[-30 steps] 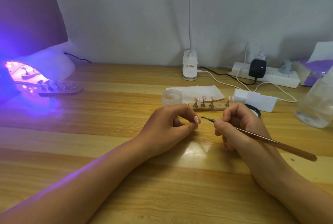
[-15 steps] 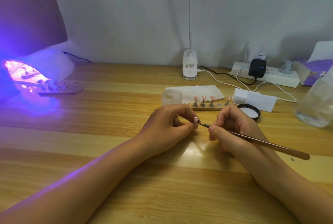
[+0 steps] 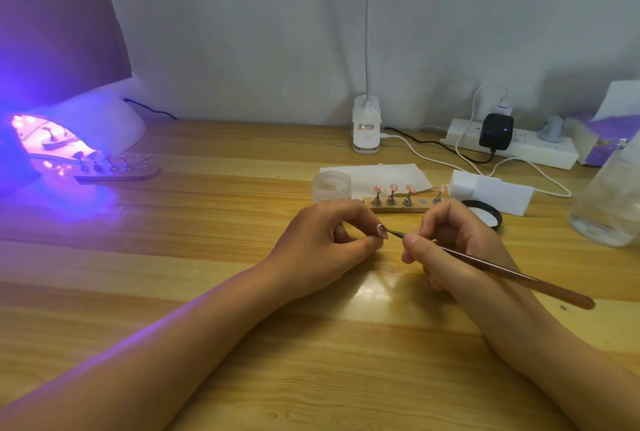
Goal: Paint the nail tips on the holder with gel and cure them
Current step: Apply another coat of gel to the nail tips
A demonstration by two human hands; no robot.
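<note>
1. Now, the nail tip (image 3: pixel 381 230) is pinched between thumb and forefinger of your left hand (image 3: pixel 325 247), low over the table (image 3: pixel 207 257), just in front of the wooden holder (image 3: pixel 398 206). What it's mounted on is hidden by your fingers.
2. Your right hand (image 3: pixel 460 247) pinches the brush (image 3: pixel 502 269) near its front end, other fingers curled under. The brush end touches the nail tip; the handle runs back and to the right.
3. Holder: three pink tips (image 3: pixel 393 187) upright on metal stands at the left, one bare round spot, and a fourth stand at the right end.
4. Around it:
   - the jar (image 3: pixel 331 186) is just left of it;
   - the tissue (image 3: pixel 398 172) lies behind it;
   - the white block (image 3: pixel 491 191) is to its right;
   - the black lid (image 3: pixel 485 217) sits between the block and your right hand.
5. Far left, well apart: the curing lamp (image 3: pixel 86 125) glows violet, and a second holder (image 3: pixel 121 174) sticks partly out of its mouth. Its tips are too blurred to tell.
6. Back edge: the clip lamp base (image 3: pixel 366 129) and the power strip (image 3: pixel 512 150), which has a black adapter and white cables. A clear bottle (image 3: pixel 609 202) is at the right edge.
</note>
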